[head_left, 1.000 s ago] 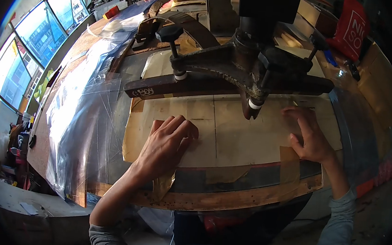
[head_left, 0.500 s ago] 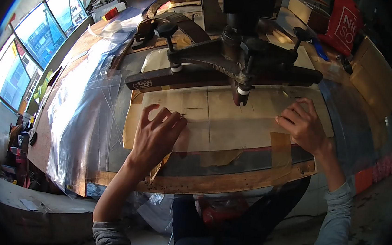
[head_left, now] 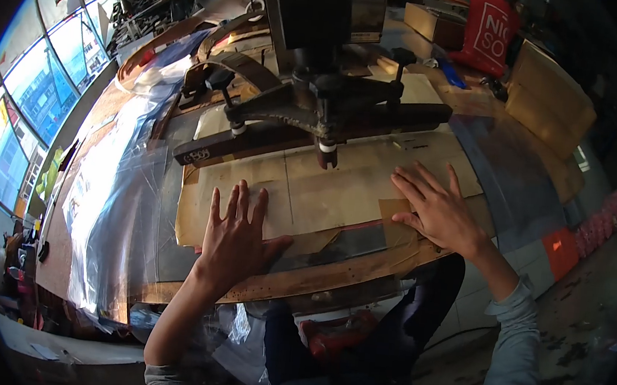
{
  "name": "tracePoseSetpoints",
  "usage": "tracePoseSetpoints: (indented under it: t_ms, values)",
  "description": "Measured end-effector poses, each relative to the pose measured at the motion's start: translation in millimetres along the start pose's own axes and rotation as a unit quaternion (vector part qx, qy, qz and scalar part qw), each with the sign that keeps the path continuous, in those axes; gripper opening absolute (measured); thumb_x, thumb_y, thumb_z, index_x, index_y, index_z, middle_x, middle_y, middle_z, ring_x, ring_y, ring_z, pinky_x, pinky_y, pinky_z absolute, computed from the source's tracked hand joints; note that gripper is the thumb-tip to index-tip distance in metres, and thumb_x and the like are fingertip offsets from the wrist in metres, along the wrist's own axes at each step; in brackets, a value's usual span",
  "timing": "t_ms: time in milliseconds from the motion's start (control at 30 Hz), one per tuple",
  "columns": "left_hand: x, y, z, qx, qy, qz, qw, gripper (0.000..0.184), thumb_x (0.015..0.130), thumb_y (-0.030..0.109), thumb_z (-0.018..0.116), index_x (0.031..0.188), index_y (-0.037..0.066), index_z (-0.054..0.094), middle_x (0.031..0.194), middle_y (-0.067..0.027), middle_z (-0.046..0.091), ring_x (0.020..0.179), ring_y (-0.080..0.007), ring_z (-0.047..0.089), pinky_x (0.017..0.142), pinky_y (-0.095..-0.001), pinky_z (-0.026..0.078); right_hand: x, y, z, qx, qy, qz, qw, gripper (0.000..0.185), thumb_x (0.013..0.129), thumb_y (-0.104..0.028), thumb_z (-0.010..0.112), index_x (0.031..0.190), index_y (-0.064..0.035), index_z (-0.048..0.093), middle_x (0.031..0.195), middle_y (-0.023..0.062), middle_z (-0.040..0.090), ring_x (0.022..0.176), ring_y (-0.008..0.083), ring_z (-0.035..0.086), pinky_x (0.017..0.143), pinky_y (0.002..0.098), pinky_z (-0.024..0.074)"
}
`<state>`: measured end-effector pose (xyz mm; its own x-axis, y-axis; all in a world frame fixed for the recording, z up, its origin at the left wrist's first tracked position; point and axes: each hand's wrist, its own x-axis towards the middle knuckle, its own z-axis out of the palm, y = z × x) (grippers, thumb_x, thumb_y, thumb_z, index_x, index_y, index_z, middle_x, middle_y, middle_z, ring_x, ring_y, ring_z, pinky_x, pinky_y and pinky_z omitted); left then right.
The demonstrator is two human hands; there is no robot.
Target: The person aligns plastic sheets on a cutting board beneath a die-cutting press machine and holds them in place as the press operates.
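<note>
A pale tan board [head_left: 334, 198] with a dark line across it lies under the press. My left hand [head_left: 232, 239] has its fingers stretched out over the board's near left part. My right hand [head_left: 440, 213] is spread over its near right part, thumb pointing left. Neither hand holds anything; whether the palms press on the board, I cannot tell. Just beyond the fingers, a long dark metal bar [head_left: 284, 140] crosses the board, joined to the black press arm [head_left: 275, 107] above. Brown tape [head_left: 394, 220] sits on the board's near edge beside my right hand.
Clear plastic sheeting [head_left: 106, 197] covers the table's left side. A dark blue sheet [head_left: 497, 172] lies at the right. Farther back are a cardboard box [head_left: 433, 26], a red bag [head_left: 487, 32] and a tan panel [head_left: 552, 96]. The wooden table edge [head_left: 300, 283] runs before my legs.
Both hands have gone from curled, raised fingers to stretched-out ones, lower over the board. The whole view has shifted, so the press appears farther left.
</note>
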<state>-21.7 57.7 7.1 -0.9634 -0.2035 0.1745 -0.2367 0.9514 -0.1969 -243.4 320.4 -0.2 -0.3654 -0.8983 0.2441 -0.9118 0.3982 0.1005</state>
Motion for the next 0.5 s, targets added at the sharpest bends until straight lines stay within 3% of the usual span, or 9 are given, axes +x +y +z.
tracePoseSetpoints:
  t_ms: [133,167,267,400,500]
  values:
    - [25,-6,1,-0.048,0.007,-0.017,0.999,0.074,0.09,0.052,0.056,0.137,-0.003,0.043,0.138,-0.026,0.043,0.13,-0.0373,0.042,0.11,-0.0494,0.03,27,16,11,0.029,-0.025,0.026,0.999,0.063,0.093,-0.053,0.047,0.143,-0.015,0.039,0.146,0.0049,0.042,0.139,0.0291,0.033,0.108,0.0672,0.0218]
    - [28,-6,0,-0.047,0.02,-0.011,0.999,0.07,0.09,0.047,0.058,0.135,-0.004,0.044,0.132,-0.0227,0.047,0.122,-0.0354,0.048,0.105,-0.0462,0.036,29,17,13,0.024,-0.018,0.023,0.999,0.062,0.094,-0.051,0.048,0.143,-0.0147,0.04,0.146,0.0048,0.043,0.139,0.0291,0.034,0.108,0.0663,0.0224]
    - [36,-3,-2,-0.107,-0.014,-0.046,0.993,0.066,0.09,0.045,0.058,0.133,-0.004,0.046,0.127,-0.0206,0.049,0.117,-0.034,0.05,0.102,-0.0457,0.039,35,22,21,0.017,0.007,0.011,1.0,0.057,0.095,-0.047,0.049,0.141,-0.0127,0.043,0.144,0.0052,0.045,0.138,0.0293,0.036,0.108,0.0645,0.0251]
    - [31,-6,12,-0.05,0.046,-0.025,0.997,0.068,0.088,0.044,0.061,0.132,-0.005,0.046,0.126,-0.022,0.053,0.115,-0.0333,0.054,0.104,-0.0428,0.039,41,25,25,0.014,0.048,-0.012,0.999,0.049,0.095,-0.042,0.051,0.133,-0.0101,0.052,0.14,0.007,0.049,0.134,0.0294,0.04,0.106,0.0625,0.029]
    - [30,-7,14,-0.038,0.033,-0.024,0.998,0.064,0.093,0.043,0.055,0.132,-0.006,0.045,0.133,-0.026,0.047,0.123,-0.039,0.049,0.106,-0.045,0.039,50,28,29,-0.006,0.073,-0.023,0.997,0.046,0.094,-0.039,0.055,0.129,-0.01,0.056,0.135,0.0077,0.052,0.13,0.0278,0.043,0.107,0.0605,0.0297]
